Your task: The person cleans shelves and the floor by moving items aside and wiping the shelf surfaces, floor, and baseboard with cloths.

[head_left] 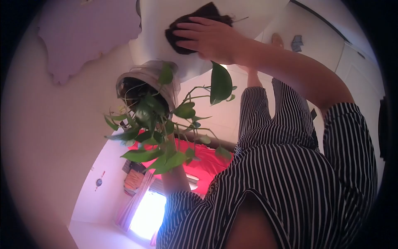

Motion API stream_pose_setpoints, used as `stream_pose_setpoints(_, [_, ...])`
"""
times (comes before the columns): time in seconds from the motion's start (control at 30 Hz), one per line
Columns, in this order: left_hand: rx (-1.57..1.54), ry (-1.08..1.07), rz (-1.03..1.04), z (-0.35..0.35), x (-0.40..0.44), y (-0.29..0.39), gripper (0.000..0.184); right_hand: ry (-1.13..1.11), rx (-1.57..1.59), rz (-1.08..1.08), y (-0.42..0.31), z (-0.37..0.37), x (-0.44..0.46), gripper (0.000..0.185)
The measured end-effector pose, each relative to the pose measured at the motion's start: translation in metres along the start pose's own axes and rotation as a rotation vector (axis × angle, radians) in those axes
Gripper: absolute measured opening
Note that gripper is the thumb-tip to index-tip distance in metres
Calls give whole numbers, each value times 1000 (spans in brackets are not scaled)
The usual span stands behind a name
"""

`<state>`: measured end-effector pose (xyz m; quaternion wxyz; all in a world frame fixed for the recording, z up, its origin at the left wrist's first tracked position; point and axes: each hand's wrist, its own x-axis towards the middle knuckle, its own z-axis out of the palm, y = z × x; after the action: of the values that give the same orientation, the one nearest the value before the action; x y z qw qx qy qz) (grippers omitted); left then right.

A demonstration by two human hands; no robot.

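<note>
Right hand (203,39) lies spread over a dark cloth (180,29)
The tilted plant pot (171,89) sits left, nearer the left forearm (175,180); leaves (166,159) hide that hand, grip untellable

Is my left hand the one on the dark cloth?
No: the right hand lies on the cloth, while the left forearm runs up behind the plant's leaves.

A smooth white surface (153,37) with a rounded edge spreads at the far middle, a crumpled dark brown cloth (209,11) resting directly on it. On the pale floor (319,43), far right, lies a blue-grey item (297,43) too small to identify.
</note>
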<state>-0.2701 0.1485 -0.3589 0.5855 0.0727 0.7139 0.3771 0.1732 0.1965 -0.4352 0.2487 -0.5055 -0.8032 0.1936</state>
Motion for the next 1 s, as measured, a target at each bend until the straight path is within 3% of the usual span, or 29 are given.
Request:
stream_pose_setpoints(0.27, [6,15,13,6,5,1,35,-35,-30,-147,-23,66,98,43])
stream_pose_setpoints(0.37, [12,18,10,17,3,2,36,96,70,-281,-21,83,109,35])
stream_pose_setpoints(0.4, [19,6,9,22,1,5,36,-266,486,-121,-25,65,108,29])
stream_pose_setpoints(0.5, [18,-10,16,-1,2,15,36,-351,518,-442,-59,68,100,18])
stream_pose_setpoints(0.57, [21,-16,18,-1,6,18,36,-440,343,-775,-46,47,78,15])
stream_pose_setpoints(0.63, [22,-28,17,2,11,19,36,-377,266,-712,-36,42,48,21])
stream_pose_setpoints(0.7, [25,-39,19,5,15,20,36,-159,368,-553,-19,19,8,25])
stream_pose_setpoints(0.77, [23,-49,24,7,20,21,36,-24,363,-359,-3,-9,-20,15])
stream_pose_setpoints(0.83, [22,-64,28,13,26,21,36,-207,340,-205,14,-49,-37,29])
stream_pose_setpoints(0.9, [26,-72,24,17,30,23,36,-38,162,-199,41,-67,-61,28])
stream_pose_setpoints(0.97, [26,-83,25,24,34,25,36,-74,185,30,64,-89,-73,31])
stream_pose_setpoints(1.0, [25,-92,25,27,36,25,36,-298,31,200,59,-116,-71,38])
